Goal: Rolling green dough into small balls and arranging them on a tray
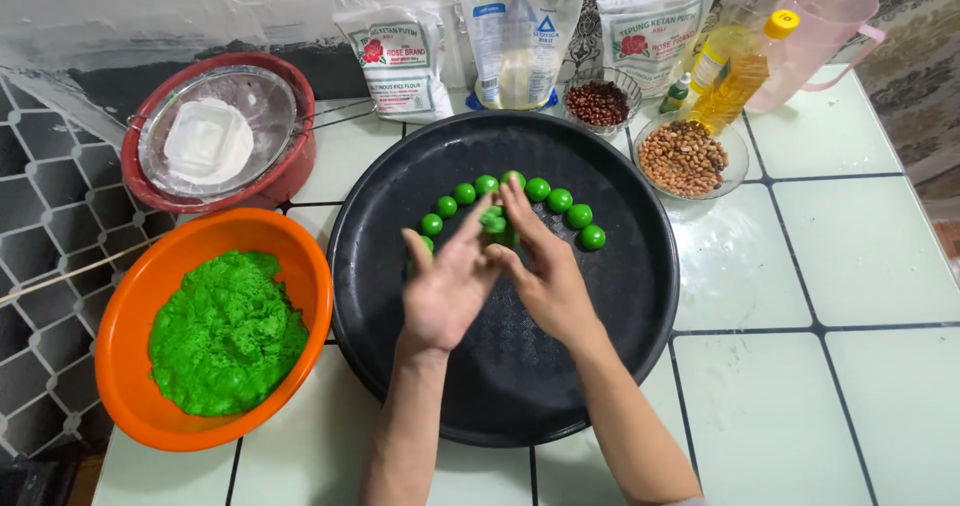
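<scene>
Two hands (500, 276) around green dough (495, 224)

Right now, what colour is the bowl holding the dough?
Orange bowl, filled with bright green dough; the head view shows it clearly.

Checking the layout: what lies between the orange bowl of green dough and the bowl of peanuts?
The black round tray with green dough balls, and both hands, in the head view.

The left hand (447, 284) is motion-blurred, its fingers smeared. A lump of green dough (495, 222) is mostly hidden between it and the right hand (545, 271). One green ball (427, 243) peeks from behind the left fingers. The pink jug (820, 16) and flour bags (520, 26) are cut off by the top edge.
</scene>
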